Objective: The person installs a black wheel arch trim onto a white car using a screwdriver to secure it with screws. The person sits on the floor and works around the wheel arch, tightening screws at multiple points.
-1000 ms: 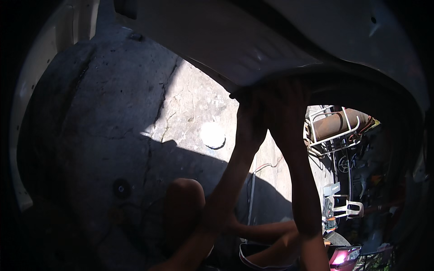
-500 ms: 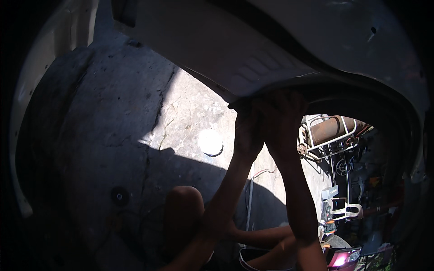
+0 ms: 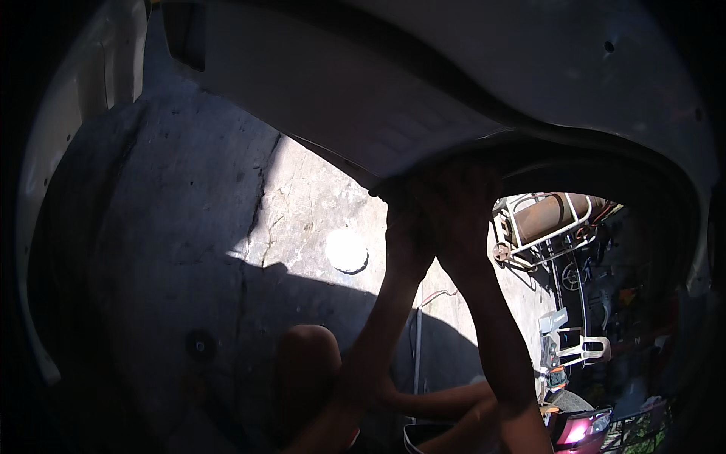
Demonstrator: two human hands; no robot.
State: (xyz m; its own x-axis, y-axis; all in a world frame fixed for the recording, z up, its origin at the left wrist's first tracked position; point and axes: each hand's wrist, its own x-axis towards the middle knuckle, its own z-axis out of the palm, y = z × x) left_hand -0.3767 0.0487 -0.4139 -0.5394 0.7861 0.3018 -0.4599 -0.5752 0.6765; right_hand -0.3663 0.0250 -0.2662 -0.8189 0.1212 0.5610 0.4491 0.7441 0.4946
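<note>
Both my arms reach up to the lower edge of a grey vehicle body panel (image 3: 325,113), where a dark curved rim (image 3: 575,163) begins. My left hand (image 3: 410,234) is raised against the panel's corner, its fingers lost in deep shade. Close beside it and partly overlapping, my right hand (image 3: 460,204) presses up at the same edge with bent, closed fingers. Whatever lies between the fingers is too dark to make out.
Below is a cracked concrete floor (image 3: 166,197) with a bright round white object (image 3: 347,251) in the sunlit patch. My bent knee (image 3: 308,356) is underneath. At right are a rusty cylinder (image 3: 548,219) on a white metal frame, a white chair (image 3: 586,349) and a pinkish-red lamp (image 3: 582,430).
The view has shifted slightly, so the panel and hands sit a little lower and further left. Both hands stay together at the panel's edge.
</note>
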